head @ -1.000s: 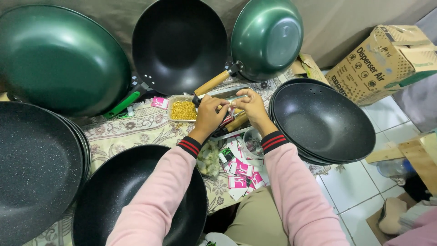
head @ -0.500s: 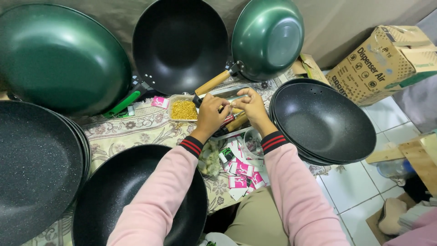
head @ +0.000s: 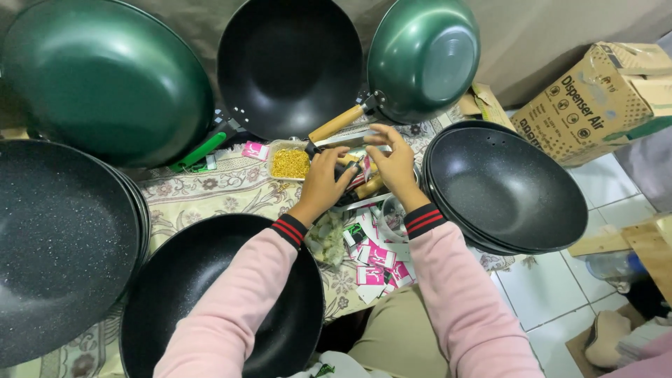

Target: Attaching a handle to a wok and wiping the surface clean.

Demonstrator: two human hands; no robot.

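Black woks ring both hands; left hand, right hand pinching small pink packet; yellow-filled tray beside.

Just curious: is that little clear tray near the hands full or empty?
Full: the small clear tray is heaped with small golden-yellow pieces; what they are cannot be told.

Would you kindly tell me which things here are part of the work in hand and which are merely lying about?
In hand:
left hand and right hand, together on a small dark part
wooden handle just below them
tray of small yellow pieces beside the left hand

Lying about:
green pans
black pans
pink and white labels
cardboard box
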